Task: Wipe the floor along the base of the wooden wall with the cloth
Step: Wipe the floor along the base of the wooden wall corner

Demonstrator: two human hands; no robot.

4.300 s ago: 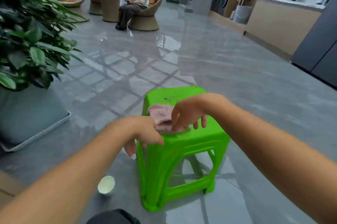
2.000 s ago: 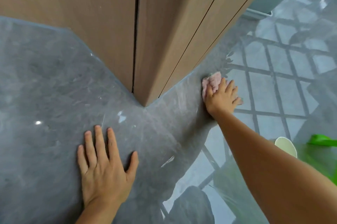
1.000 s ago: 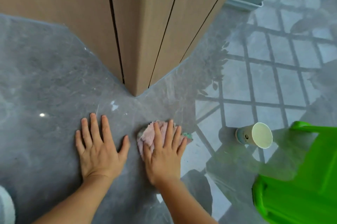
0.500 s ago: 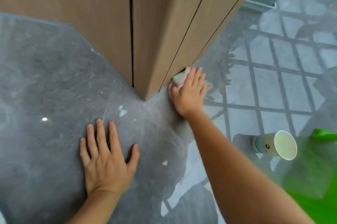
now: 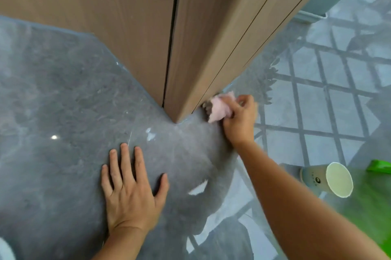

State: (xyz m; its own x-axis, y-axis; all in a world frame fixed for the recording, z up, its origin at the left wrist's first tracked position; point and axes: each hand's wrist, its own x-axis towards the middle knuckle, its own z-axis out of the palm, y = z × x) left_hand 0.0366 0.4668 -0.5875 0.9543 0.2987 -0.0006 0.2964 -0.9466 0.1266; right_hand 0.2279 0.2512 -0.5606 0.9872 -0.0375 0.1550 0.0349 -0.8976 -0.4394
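A wooden wall [image 5: 211, 27] of vertical panels comes to a corner on the glossy grey floor [image 5: 63, 101]. My right hand [image 5: 240, 121] grips a bunched pink cloth [image 5: 220, 107] and holds it on the floor against the wall's base, just right of the corner. My left hand [image 5: 131, 188] lies flat on the floor in front of the corner, fingers spread, holding nothing.
A paper cup [image 5: 328, 179] lies on its side on the floor at the right, its mouth facing me. A bit of a green plastic stool [image 5: 378, 166] shows at the right edge. A grey planter base [image 5: 313, 15] stands further along the wall.
My right hand has gone from lying flat on the cloth to bunching it in a grip at the wall's base, and has shifted slightly right. The left hand has stayed flat on the floor.
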